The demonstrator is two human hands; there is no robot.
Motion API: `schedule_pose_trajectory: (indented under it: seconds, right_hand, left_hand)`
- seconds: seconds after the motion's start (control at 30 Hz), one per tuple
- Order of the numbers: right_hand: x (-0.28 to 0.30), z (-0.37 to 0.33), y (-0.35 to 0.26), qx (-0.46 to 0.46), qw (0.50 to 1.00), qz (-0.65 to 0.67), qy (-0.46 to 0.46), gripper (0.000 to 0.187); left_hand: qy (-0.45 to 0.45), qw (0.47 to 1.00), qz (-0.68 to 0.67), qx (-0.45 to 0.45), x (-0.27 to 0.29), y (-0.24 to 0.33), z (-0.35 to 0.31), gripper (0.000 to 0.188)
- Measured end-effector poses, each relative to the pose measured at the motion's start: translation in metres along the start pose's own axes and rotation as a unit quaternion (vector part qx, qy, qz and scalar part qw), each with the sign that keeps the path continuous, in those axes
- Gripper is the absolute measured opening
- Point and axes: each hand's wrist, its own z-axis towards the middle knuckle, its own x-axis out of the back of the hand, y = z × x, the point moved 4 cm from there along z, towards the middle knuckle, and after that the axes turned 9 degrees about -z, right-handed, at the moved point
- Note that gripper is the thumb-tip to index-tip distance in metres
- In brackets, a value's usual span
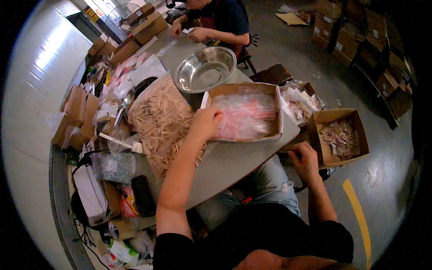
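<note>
My left hand (208, 122) reaches over the near left corner of a shallow white-rimmed carton (279, 118). Its fingers are bent together against the clear and pink plastic bags (245, 114) heaped inside. Whether a bag is pinched between them is hidden. My right hand (305, 163) hangs past the table edge, just left of an open cardboard box (355, 155) that contains many small filled packets (339, 137). Its fingers are loosely curled with a gap at the thumb, and nothing shows in them. Left of the carton lies a big pile of short wooden sticks (157, 112) on clear plastic.
A shiny steel basin (204, 69) stands behind the carton. Across the table (220, 168) a person (225, 22) handles a small white item. A black case (142, 195), bags and cardboard boxes (78, 108) crowd the left side. Another carton of packets (301, 101) sits behind the right-hand box.
</note>
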Motion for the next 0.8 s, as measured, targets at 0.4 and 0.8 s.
schedule_pose_trajectory:
  seconds: [0.4, 0.8]
  right_hand:
    - [-0.076, -0.005, -0.127, 0.300, 0.936, 0.029, -0.185, 0.015]
    - [-0.204, -0.026, -0.302, 0.547, 0.802, 0.016, -0.239, 0.022]
  left_hand:
    - [0.306, 0.867, -0.381, 0.094, 0.087, -0.047, -0.185, 0.008]
    - [0.419, 0.651, -0.625, 0.103, 0.030, -0.058, -0.389, 0.018]
